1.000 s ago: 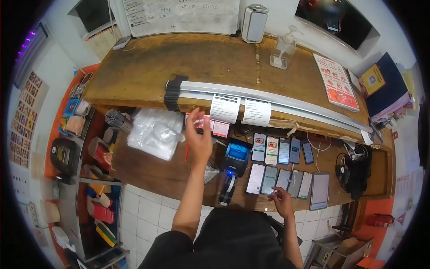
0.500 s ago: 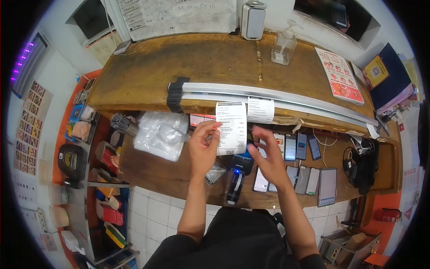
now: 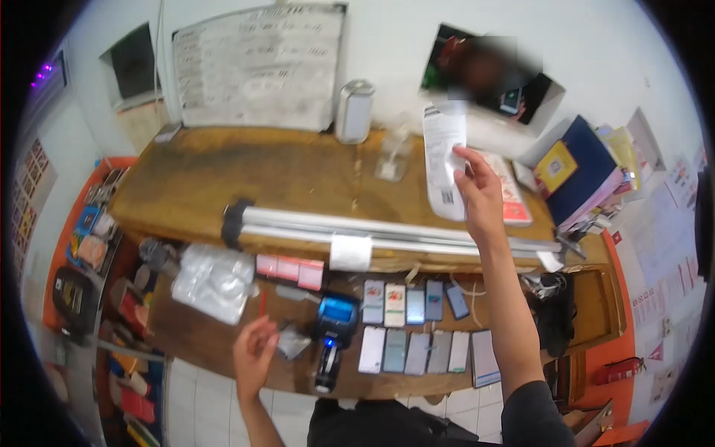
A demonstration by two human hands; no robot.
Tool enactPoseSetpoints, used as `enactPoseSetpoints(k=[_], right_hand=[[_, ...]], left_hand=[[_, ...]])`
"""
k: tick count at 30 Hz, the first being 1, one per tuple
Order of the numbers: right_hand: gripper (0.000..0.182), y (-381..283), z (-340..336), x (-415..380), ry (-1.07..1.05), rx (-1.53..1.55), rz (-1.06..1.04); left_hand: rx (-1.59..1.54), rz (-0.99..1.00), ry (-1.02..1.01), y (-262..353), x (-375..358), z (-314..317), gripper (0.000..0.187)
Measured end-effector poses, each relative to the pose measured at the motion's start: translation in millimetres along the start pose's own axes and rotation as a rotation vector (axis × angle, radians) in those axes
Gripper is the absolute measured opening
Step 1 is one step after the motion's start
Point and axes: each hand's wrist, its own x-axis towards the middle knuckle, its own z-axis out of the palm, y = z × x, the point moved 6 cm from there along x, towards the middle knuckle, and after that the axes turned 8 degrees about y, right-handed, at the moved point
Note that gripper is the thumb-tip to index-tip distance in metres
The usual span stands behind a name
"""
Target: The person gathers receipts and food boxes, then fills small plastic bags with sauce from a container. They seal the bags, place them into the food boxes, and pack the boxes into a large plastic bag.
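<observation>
My right hand is raised over the upper wooden counter, its fingers closed on the right edge of a long white receipt. A dark opening in the wall lies behind the receipt's top, where a person is partly visible, blurred. Low on the left, my left hand hovers by the lower desk with its fingers apart and nothing in them. Beside it lies a small clear plastic packet. A black and blue printer sits to the right of that packet. Another white slip hangs at the metal rail.
Two rows of phones lie on the lower desk, with a tablet at their right. Clear plastic bags rest at the left. A pump bottle and a speaker-like box stand on the upper counter.
My right hand has lifted the receipt up and right, over the upper counter. The left hand has moved down and left, away from the receipt. The view has tilted up toward the wall.
</observation>
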Motion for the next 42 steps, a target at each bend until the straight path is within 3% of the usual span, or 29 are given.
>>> enactPoseSetpoints(k=[4,7,10,19,21,22,24,25,26,29,33,35,36,38,40,41,42], right_hand=[[0.065,-4.6,-70.3,84.1,0.108,0.296,-0.047],[0.065,16.0,-112.9,124.6,0.163,0.256,-0.101],[0.069,36.7,-139.3,152.7,0.176,0.232,-0.123],[0.076,105.2,-172.2,205.3,0.289,0.28,-0.112],[0.075,118.2,-176.7,218.5,0.308,0.223,-0.138],[0.074,122.5,-182.4,225.9,0.343,0.151,-0.179],[0.069,146.9,-200.0,244.9,0.32,-0.046,-0.164],[0.067,153.4,-209.6,251.8,0.268,-0.187,-0.128],[0.067,160.2,-220.8,258.4,0.211,-0.326,-0.1],[0.056,177.7,-199.8,269.1,0.156,-0.571,-0.266],[0.045,106.2,-101.6,164.4,0.4,-0.494,-0.478],[0.042,77.2,-43.4,76.4,0.355,-0.331,-0.38],[0.041,73.1,-7.4,25.3,0.269,-0.239,-0.268],[0.042,88.3,91.5,-90.5,-0.103,0.002,0.116],[0.053,89.9,199.4,-227.3,-0.48,0.295,0.361],[0.062,88.4,237.0,-296.0,-0.729,0.647,0.762],[0.067,60.2,269.7,-351.1,-0.957,1.053,0.952]], left_hand=[[0.152,-0.108,-0.024,-71.8,-55.0,-35.9,0.047],[0.382,-0.225,-0.155,-110.4,-108.2,-56.8,0.056],[0.597,-0.439,-0.348,-106.9,-146.6,-42.3,0.065],[0.577,-0.398,-0.113,-51.8,-181.4,-8.5,0.065],[0.59,-0.396,-0.079,-53.8,-186.2,-14.9,0.066],[0.641,-0.231,-0.047,-46.7,-186.2,-11.2,0.054],[0.663,-0.416,-0.01,-59.4,-192.9,-20.6,0.063],[0.837,-0.287,-0.097,-60.3,-193.8,-24.3,0.07],[0.814,-0.32,-0.091,-56.8,-192.3,-20.3,0.072],[0.763,-0.222,-0.104,-35.1,-185.3,-5.4,0.068],[0.646,-0.102,0.048,3.5,-176.8,2.3,0.056],[0.647,0.025,0.119,29.6,-167.9,7.3,0.051],[0.619,0.119,0.133,44.2,-163.9,9.6,0.049],[0.573,0.243,0.171,83.3,-161.3,20.8,0.049],[0.623,0.462,0.203,102.3,-160.2,27.6,0.057],[0.684,0.525,0.271,101.8,-161.7,27.2,0.06],[0.748,0.589,0.333,98.5,-164.5,25.2,0.063]])
